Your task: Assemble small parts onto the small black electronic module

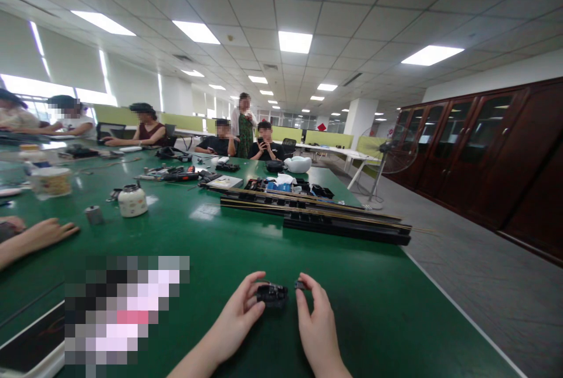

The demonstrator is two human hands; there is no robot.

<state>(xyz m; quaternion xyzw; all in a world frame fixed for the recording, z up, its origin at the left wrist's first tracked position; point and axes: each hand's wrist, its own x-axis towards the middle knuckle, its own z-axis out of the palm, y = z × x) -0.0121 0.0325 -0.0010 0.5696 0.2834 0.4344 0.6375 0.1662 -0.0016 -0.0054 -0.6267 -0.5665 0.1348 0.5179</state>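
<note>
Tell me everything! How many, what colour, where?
Small device: one, black, bottom centre
Tiny part: one, grey, right of device
Table: one, green, foreground
Long rails: several, black, centre
Thin rods: several, gold, atop rails
Round jar: one, white, left
Cylinder: one, grey, beside jar
Tub: one, cream, far left
Screen device: one, white-edged, bottom left
Tools: several, mostly dark, beyond jar
Clutter: too small to count
Pedestal fan: one, grey, right
Cabinets: one row, brown, right
Ceiling lights: many, white, overhead
Other people: six or more, mixed clothing, far and left
Left hand: one, bare, holding device
Right hand: one, bare, holding part
</note>
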